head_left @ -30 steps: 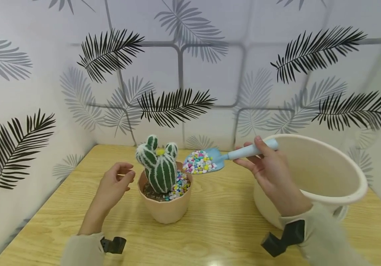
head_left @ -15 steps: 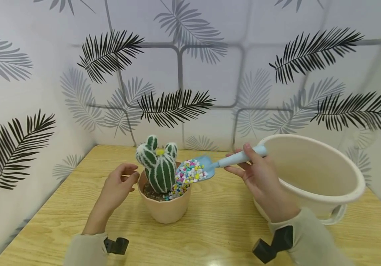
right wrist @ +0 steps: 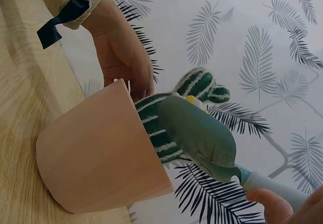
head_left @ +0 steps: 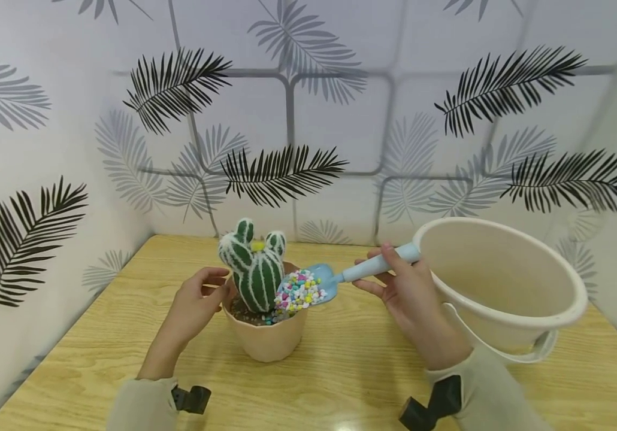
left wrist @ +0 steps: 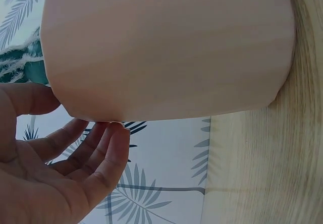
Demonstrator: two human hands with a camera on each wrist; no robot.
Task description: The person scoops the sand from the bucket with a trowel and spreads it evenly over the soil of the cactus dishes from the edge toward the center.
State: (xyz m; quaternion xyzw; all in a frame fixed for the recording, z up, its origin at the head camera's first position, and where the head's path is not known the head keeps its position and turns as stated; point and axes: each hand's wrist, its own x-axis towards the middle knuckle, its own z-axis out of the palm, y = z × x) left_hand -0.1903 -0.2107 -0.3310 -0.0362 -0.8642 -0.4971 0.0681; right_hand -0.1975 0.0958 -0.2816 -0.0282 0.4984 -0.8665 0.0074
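Above peach pot [head_left: 268, 342] — blue scoop [head_left: 356, 272] in right fingers [head_left: 393, 258], colorful pebbles [head_left: 301, 290]

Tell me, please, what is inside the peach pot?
A cactus, brown soil and some colored pebbles show. What lies under the loaded shovel and behind the cactus is hidden.

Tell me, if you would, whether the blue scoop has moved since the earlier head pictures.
Yes: judged against the flowerpot in the head view, the blue scoop has moved left and down in the picture.
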